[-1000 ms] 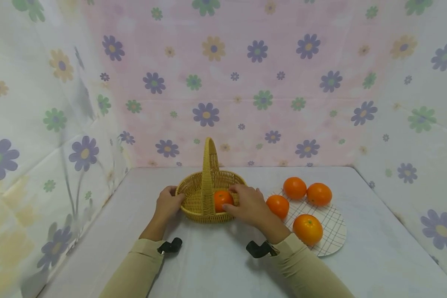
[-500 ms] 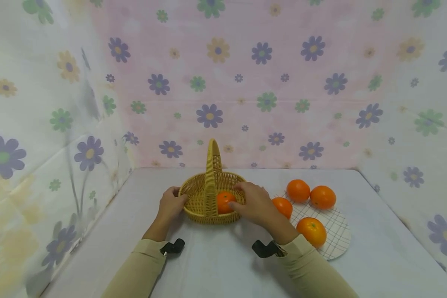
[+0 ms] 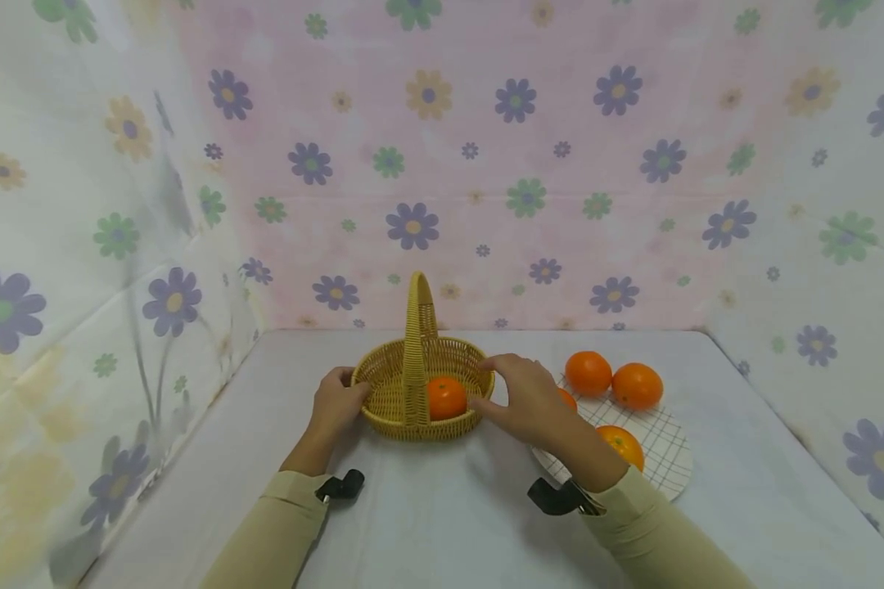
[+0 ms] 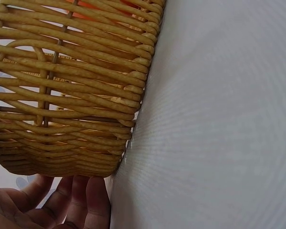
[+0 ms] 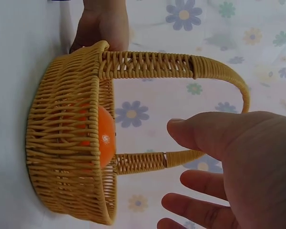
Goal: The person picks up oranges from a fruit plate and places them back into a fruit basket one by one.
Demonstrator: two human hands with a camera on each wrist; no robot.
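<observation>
An oval wicker basket [image 3: 445,429] with a tall arched handle stands on the white table, and one orange [image 3: 446,398] lies inside it, right of the handle. At the basket's left end my left hand [image 3: 336,402] grips the rim, thumb over the edge and fingers against the outer wall; the left wrist view shows these fingers [image 4: 97,200] under the wicker. My right hand [image 3: 534,401] is just past the basket's right end, thumb and fingers spread and holding nothing. In the right wrist view the orange [image 5: 106,136] shows above the basket's rim, apart from that hand.
To the right lies a round white plate [image 3: 670,446] with a grid pattern. Several oranges sit on it, two at the back [image 3: 588,373] and one nearer the front [image 3: 622,444]; my right hand and forearm partly cover others. Flower-printed cloth [image 3: 479,188] hangs behind and on both sides.
My right hand has let go of the orange, leaving it in the basket, and has drawn back to the right with fingers spread. The left hand keeps its grip on the basket.
</observation>
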